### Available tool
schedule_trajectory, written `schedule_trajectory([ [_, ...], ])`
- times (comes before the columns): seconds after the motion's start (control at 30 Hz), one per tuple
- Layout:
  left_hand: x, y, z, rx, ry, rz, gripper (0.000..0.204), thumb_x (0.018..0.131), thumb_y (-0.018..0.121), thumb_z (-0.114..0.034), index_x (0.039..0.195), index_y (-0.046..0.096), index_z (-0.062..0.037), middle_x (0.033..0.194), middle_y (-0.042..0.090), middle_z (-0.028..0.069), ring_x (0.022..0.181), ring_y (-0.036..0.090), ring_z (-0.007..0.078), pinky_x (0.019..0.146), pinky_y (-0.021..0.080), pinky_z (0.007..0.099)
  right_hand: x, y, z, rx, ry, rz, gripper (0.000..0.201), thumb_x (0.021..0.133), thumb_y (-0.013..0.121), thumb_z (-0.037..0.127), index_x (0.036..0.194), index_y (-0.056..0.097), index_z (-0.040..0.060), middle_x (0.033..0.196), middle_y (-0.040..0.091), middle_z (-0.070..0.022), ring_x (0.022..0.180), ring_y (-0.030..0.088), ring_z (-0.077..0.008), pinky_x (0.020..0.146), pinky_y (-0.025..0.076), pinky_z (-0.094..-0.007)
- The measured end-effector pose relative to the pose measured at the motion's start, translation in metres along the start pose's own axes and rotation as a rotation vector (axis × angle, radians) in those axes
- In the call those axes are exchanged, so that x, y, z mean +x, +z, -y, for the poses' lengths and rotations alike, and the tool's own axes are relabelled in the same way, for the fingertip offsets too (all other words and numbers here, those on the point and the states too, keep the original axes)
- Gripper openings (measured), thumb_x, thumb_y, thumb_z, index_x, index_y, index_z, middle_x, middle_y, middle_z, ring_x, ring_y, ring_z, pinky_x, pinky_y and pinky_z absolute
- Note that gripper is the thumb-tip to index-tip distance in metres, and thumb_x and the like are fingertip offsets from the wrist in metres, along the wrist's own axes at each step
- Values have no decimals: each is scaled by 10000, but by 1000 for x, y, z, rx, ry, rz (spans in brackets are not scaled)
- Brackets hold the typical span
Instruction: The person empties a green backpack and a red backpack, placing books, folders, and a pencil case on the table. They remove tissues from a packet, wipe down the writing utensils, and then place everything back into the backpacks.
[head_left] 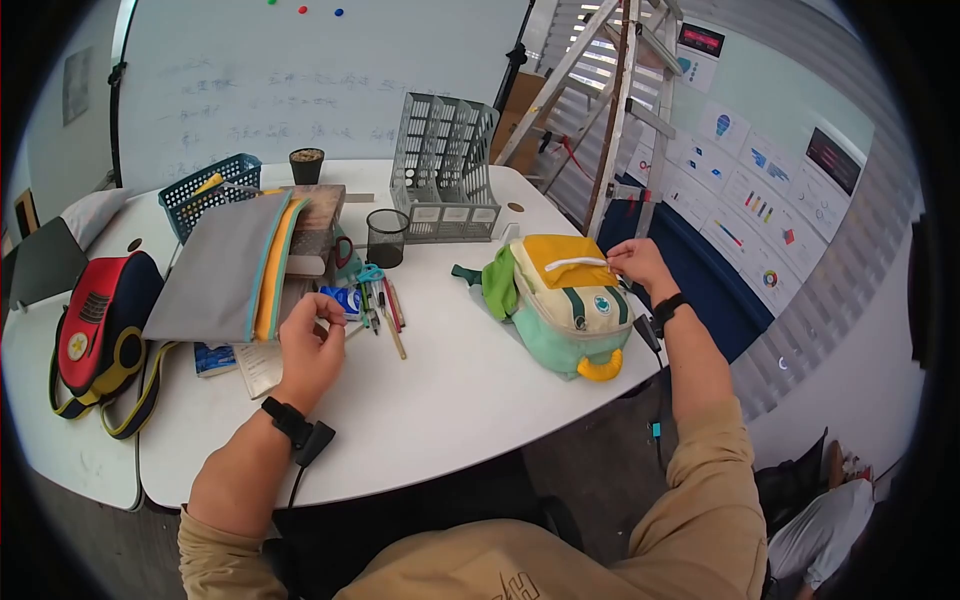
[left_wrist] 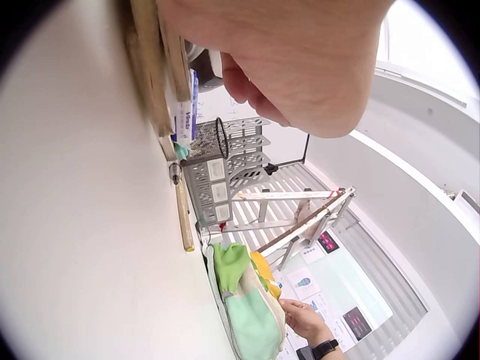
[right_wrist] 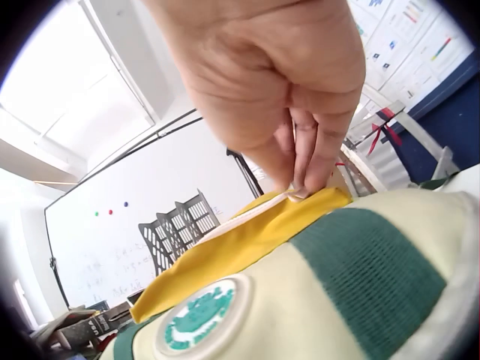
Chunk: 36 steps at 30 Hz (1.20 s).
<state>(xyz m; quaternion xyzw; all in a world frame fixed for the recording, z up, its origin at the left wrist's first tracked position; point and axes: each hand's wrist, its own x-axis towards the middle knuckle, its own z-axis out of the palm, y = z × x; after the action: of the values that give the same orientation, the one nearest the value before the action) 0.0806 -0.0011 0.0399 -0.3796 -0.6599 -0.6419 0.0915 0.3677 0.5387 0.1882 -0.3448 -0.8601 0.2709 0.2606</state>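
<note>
Right hand [head_left: 642, 265], nearer: fingers pinch white strip [head_left: 575, 264], its long axis running toward 9 o'clock, head view. Left hand [head_left: 308, 352]: fingers loosely curled, apparently empty.

Head view: handwriting [head_left: 290, 105] on the whiteboard is too faint to read, and print on the wall charts [head_left: 768, 165] is too small. The ladder [head_left: 620, 100] is cut off at the top; a grey folder [head_left: 215, 270] partly hides the blue basket [head_left: 180, 208]. Left wrist view: the left hand [left_wrist: 300, 60] runs off the top edge. Right wrist view: the right hand's [right_wrist: 277, 82] fingers hide one end of the white strap [right_wrist: 244, 220].
</note>
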Motion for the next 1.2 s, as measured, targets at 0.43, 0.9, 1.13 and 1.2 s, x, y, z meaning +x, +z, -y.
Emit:
schedule_trajectory([
  [0.43,0,1,2,-24,19,-22,209,918,642,110,1057,668,-44,963,686,5,859,647,72,666,490,230,10,6,-14,-477,87,-43,175,896,840,144,985,874,-3,934,836,-210,847,814,-319,808,642,-410],
  [0.9,1,2,3,5,52,-37,185,911,657,102,1029,683,-38,935,702,24,819,660,81,631,489,238,-23,31,107,-746,45,-37,421,864,849,248,1168,828,-41,1219,812,-287,1169,796,-426,1006,640,-498],
  [1.13,0,5,0,-1,41,-31,197,919,638,117,1042,672,-33,939,713,19,826,676,82,632,499,231,-42,82,156,-693,-94,65,380,825,794,196,1136,836,-18,1167,823,-268,1125,807,-423,980,647,-488],
  [1.2,1,4,2,-11,33,-35,198,921,637,118,1045,670,-33,949,714,19,838,682,82,640,506,229,-42,97,162,-687,-141,107,372,818,786,179,1131,837,-16,1162,824,-264,1113,808,-423,978,647,-484],
])
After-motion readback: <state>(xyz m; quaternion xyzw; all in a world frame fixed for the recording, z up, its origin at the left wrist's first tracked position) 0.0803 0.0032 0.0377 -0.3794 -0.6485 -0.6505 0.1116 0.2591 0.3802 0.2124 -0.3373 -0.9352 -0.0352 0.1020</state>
